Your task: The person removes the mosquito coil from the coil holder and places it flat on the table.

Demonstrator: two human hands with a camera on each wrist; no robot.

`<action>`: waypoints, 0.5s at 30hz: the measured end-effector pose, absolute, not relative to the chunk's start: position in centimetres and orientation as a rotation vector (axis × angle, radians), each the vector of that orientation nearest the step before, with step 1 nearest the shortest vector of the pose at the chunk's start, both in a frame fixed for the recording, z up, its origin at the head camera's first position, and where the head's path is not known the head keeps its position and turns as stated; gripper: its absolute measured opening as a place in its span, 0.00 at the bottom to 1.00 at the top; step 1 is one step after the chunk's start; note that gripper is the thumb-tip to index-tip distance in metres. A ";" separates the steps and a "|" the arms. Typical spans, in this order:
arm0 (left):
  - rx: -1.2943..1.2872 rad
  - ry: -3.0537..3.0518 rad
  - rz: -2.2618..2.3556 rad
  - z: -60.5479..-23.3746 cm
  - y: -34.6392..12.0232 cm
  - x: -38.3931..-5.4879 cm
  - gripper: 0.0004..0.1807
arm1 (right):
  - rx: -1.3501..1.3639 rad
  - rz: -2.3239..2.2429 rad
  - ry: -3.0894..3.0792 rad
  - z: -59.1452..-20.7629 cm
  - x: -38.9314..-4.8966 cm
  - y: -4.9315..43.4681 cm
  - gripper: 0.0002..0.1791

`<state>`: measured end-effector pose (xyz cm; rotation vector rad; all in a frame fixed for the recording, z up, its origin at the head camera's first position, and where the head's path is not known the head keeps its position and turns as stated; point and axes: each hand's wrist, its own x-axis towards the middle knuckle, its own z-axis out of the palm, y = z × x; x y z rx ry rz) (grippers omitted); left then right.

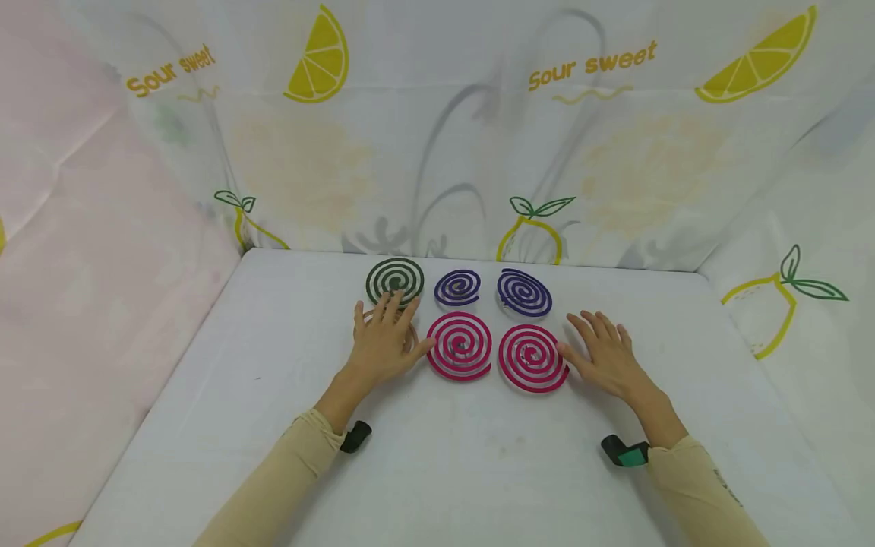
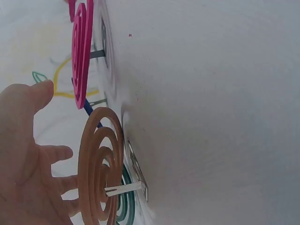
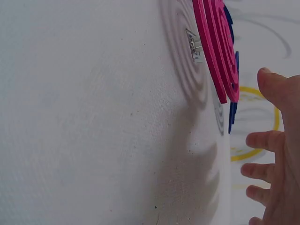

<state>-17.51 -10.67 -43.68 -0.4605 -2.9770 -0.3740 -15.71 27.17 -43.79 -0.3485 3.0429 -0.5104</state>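
Observation:
Mosquito coils stand flat on small metal stands. My left hand (image 1: 384, 343) is spread over a brown coil (image 2: 86, 164) and partly hides it in the head view. In the left wrist view a thin metal stand (image 2: 125, 188) props that coil off the table. My left thumb lies near the left pink coil (image 1: 459, 343); contact cannot be made out from above. To the right of the other pink coil (image 1: 532, 355), my right hand (image 1: 604, 355) hovers with its fingers apart. The right wrist view shows a gap between that hand and the pink coil (image 3: 218, 51).
Behind are a green coil (image 1: 394, 283) and two purple-blue coils, one in the middle (image 1: 458, 287) and one on the right (image 1: 523, 292). All stand on a white-covered table (image 1: 465, 471). A lemon-print curtain (image 1: 424, 152) encloses the back and sides.

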 end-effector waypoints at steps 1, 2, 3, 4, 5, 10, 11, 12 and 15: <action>-0.462 -2.966 -0.384 -43.7 -10.6 -17.5 0.42 | -0.355 -0.531 3.043 -43.8 -15.7 27.2 0.38; -0.460 -2.961 -0.387 -43.7 -10.4 -17.5 0.42 | -0.359 -0.553 3.041 -43.8 -15.7 27.2 0.37; -0.458 -2.953 -0.398 -43.7 -10.3 -17.5 0.41 | -0.360 -0.575 3.038 -43.9 -15.7 27.2 0.37; -0.459 -2.945 -0.408 -43.8 -10.2 -17.5 0.40 | -0.364 -0.599 3.035 -43.9 -15.7 27.2 0.36; -0.460 -2.934 -0.410 -43.9 -10.1 -17.5 0.39 | -0.367 -0.620 3.030 -43.9 -15.7 27.2 0.35; -0.481 -2.847 -0.468 -44.4 -9.3 -17.4 0.32 | -0.339 -0.725 2.988 -43.9 -15.4 27.1 0.32; -0.482 -2.826 -0.474 -44.5 -9.1 -17.4 0.31 | -0.323 -0.751 2.973 -43.9 -15.4 27.2 0.32; -0.483 -2.807 -0.487 -44.4 -9.0 -17.3 0.29 | -0.308 -0.781 2.961 -44.0 -15.3 27.2 0.32; -0.480 -2.766 -0.488 -44.3 -8.4 -17.2 0.27 | -0.275 -0.880 2.927 -44.1 -15.2 27.2 0.32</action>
